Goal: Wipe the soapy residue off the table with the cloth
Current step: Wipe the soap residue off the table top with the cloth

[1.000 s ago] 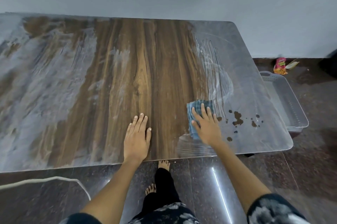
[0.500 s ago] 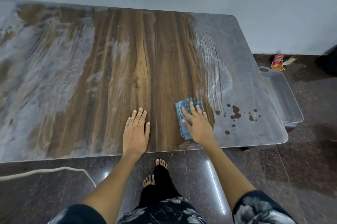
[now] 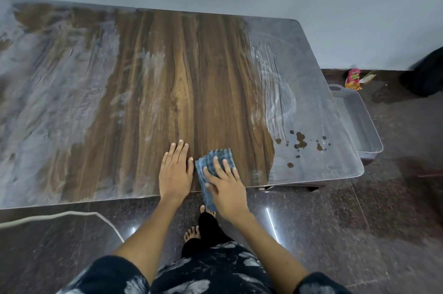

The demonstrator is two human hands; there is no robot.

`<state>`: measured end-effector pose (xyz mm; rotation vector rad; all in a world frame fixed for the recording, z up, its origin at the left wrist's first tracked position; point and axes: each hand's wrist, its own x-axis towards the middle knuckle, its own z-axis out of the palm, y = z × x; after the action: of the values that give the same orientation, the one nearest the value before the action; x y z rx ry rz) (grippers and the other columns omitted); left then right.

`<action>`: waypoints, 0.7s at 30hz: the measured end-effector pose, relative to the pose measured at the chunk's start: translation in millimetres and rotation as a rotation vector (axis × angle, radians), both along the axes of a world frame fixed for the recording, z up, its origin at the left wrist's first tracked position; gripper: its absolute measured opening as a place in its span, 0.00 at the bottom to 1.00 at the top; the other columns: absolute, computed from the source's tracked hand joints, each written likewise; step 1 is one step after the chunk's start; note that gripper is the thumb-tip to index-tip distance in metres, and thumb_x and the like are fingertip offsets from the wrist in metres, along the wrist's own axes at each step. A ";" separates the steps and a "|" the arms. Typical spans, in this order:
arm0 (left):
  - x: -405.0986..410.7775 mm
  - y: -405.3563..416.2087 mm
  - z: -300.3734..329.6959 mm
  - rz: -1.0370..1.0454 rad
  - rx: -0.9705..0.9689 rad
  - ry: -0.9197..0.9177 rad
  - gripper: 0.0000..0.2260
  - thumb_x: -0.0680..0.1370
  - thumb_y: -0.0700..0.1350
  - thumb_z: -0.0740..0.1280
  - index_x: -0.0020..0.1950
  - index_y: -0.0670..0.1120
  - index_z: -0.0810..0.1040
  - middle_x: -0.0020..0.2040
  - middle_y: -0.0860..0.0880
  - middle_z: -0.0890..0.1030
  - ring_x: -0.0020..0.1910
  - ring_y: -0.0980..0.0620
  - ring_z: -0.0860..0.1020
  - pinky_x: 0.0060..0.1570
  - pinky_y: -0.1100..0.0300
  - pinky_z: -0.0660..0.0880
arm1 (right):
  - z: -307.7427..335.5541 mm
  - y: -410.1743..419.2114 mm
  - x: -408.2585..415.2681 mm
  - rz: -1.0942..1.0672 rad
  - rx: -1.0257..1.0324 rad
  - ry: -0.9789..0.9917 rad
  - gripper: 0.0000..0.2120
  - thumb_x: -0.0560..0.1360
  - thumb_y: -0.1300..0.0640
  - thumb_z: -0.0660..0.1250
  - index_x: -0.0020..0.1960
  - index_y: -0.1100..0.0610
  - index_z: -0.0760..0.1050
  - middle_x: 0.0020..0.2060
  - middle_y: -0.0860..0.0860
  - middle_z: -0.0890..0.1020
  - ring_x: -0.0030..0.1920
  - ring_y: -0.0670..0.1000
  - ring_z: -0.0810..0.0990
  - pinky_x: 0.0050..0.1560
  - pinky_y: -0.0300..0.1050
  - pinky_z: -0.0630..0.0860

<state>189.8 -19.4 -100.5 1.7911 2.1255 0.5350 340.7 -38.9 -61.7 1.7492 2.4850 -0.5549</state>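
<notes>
The wooden table (image 3: 187, 73) has a clean brown strip down its middle. White soapy residue (image 3: 48, 92) covers its left part, and more residue (image 3: 309, 92) with a few bare brown spots covers the right end. My right hand (image 3: 225, 186) presses flat on a blue checked cloth (image 3: 214, 159) at the table's near edge; part of the cloth hangs over the edge. My left hand (image 3: 176, 169) lies flat and open on the wood, just left of the cloth.
A grey plastic basket (image 3: 359, 116) stands on the floor beyond the table's right end. A red snack packet (image 3: 352, 79) lies by the wall. A white cable (image 3: 62, 215) runs along the dark floor at the left. My bare feet (image 3: 191, 232) are under the near edge.
My right hand has dragged the cloth left and toward me, from the soapy right part to the near edge beside my left hand. The left hand has stayed put.
</notes>
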 end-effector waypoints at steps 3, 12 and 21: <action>-1.4 -1.5 1.8 -0.009 -0.001 -0.012 0.20 0.81 0.46 0.55 0.72 0.43 0.64 0.74 0.47 0.62 0.75 0.50 0.56 0.73 0.54 0.51 | 8.4 19.4 32.3 0.065 0.003 -0.020 0.22 0.82 0.46 0.49 0.76 0.45 0.56 0.77 0.47 0.50 0.77 0.52 0.47 0.74 0.47 0.45; 15.2 -1.1 15.8 0.091 -0.093 -0.043 0.21 0.81 0.47 0.52 0.75 0.45 0.58 0.77 0.50 0.55 0.76 0.51 0.49 0.74 0.50 0.45 | 12.6 7.0 82.1 -0.302 -0.082 -0.143 0.29 0.79 0.40 0.34 0.78 0.48 0.46 0.77 0.52 0.44 0.76 0.58 0.42 0.74 0.52 0.44; 73.2 22.8 24.4 -0.210 -0.146 0.026 0.22 0.82 0.48 0.50 0.76 0.51 0.52 0.77 0.52 0.49 0.76 0.50 0.44 0.73 0.48 0.40 | 6.8 28.1 51.0 -0.096 -0.069 -0.083 0.39 0.68 0.40 0.28 0.77 0.46 0.49 0.77 0.50 0.47 0.77 0.56 0.45 0.74 0.50 0.44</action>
<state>263.0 3.5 -76.1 1.9165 1.9077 0.2972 391.6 -10.8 -54.9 1.8342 2.3090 -0.5556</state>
